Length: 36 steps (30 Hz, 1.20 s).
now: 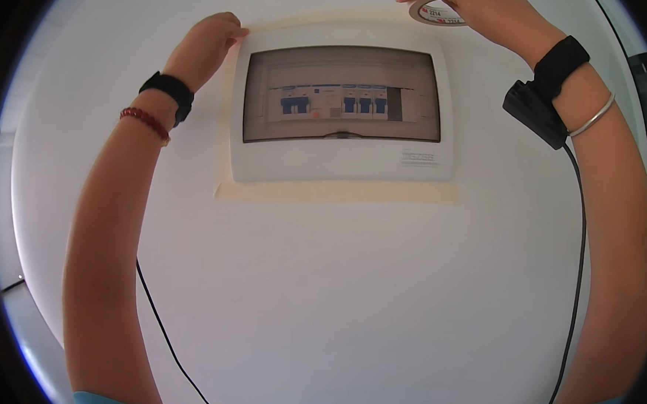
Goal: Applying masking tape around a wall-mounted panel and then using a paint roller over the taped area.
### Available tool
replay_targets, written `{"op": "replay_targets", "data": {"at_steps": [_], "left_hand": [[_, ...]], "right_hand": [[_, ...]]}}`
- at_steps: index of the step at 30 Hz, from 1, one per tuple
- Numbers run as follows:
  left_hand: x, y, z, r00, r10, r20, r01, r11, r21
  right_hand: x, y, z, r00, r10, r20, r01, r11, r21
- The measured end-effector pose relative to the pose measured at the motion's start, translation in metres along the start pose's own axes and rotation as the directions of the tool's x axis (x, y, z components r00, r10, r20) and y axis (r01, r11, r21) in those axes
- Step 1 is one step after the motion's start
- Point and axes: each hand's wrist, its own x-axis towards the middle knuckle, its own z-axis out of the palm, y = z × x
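Observation:
A white electrical distribution box with a tinted, lidded window is set in the white wall. My left hand is at its upper left corner, fingers closed together on the end of a pale masking tape strip. That strip runs along the box's top edge toward the right. Above the upper right corner, my right hand grips a roll of masking tape, its thumb and fingers around the rim. More tape lies along the left side, and another strip borders the bottom edge.
Behind the window sit several blue-switched circuit breakers. Black cables hang by both forearms: one cable drops from the black device on my right wrist, another cable runs below my left arm.

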Motion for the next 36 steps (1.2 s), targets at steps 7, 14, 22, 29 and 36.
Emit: {"op": "replay_targets", "data": {"at_steps": [7,14,22,29,36], "left_hand": [[-0.020,0.001,0.006,0.992,-0.005,-0.124,0.019,0.994,0.110],[-0.040,-0.003,0.005,0.993,-0.109,-0.036,0.113,0.984,0.137],[-0.046,0.017,-0.004,0.983,-0.182,-0.011,0.181,0.967,0.179],[-0.049,0.009,0.000,0.983,-0.182,0.019,0.168,0.941,0.295],[-0.040,0.022,0.002,0.975,-0.220,0.042,0.195,0.924,0.330]], "right_hand": [[-0.003,0.007,0.014,0.999,-0.016,0.037,0.018,0.999,-0.048],[-0.027,0.014,0.039,0.945,0.305,-0.121,-0.250,0.908,0.335],[-0.067,0.033,0.084,0.830,0.558,-0.013,-0.305,0.473,0.827],[-0.051,0.034,0.025,0.953,0.222,-0.205,-0.145,0.931,0.335],[-0.057,0.066,0.014,0.953,0.297,0.063,-0.263,0.911,-0.317]]}}
